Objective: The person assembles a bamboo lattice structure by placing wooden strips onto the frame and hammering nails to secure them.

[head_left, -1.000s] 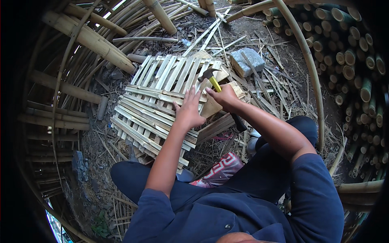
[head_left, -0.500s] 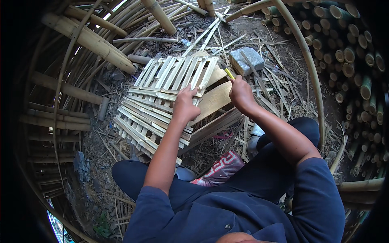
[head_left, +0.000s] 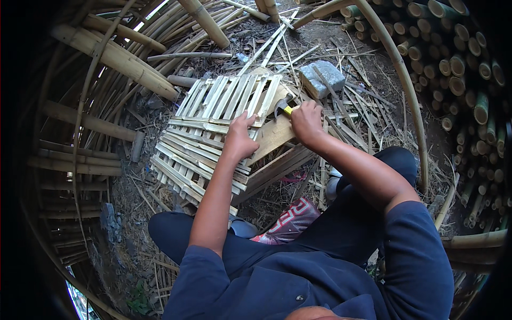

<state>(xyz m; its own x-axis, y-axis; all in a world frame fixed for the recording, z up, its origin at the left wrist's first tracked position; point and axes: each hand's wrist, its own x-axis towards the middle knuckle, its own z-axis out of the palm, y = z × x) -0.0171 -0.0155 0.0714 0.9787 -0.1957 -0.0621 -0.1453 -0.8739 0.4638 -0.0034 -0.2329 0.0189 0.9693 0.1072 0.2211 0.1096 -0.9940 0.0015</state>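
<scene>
My right hand (head_left: 308,124) is closed round the yellow handle of a claw hammer (head_left: 279,106). The hammer's dark metal head hangs over a wide wooden board, just right of a panel of pale split-bamboo slats (head_left: 226,96). My left hand (head_left: 241,140) grips the panel's right edge, with its fingers over the crosspiece; whether it also pinches a nail is too small to tell. Under the panel's right side, the wooden board (head_left: 276,133) forms part of a low box-like wooden frame (head_left: 274,176). More slat panels lie layered toward the lower left.
A grey stone block (head_left: 322,80) sits beyond my right hand amid scattered bamboo strips. Cut bamboo poles (head_left: 458,74) are stacked at the right, behind a curved pole (head_left: 408,80). Thick bamboo beams (head_left: 117,58) jut in at the left. A red printed sack (head_left: 290,221) lies between my legs.
My right hand has come down and slightly left with the hammer, whose head now shows over the board. My left hand stays at the panel's edge.
</scene>
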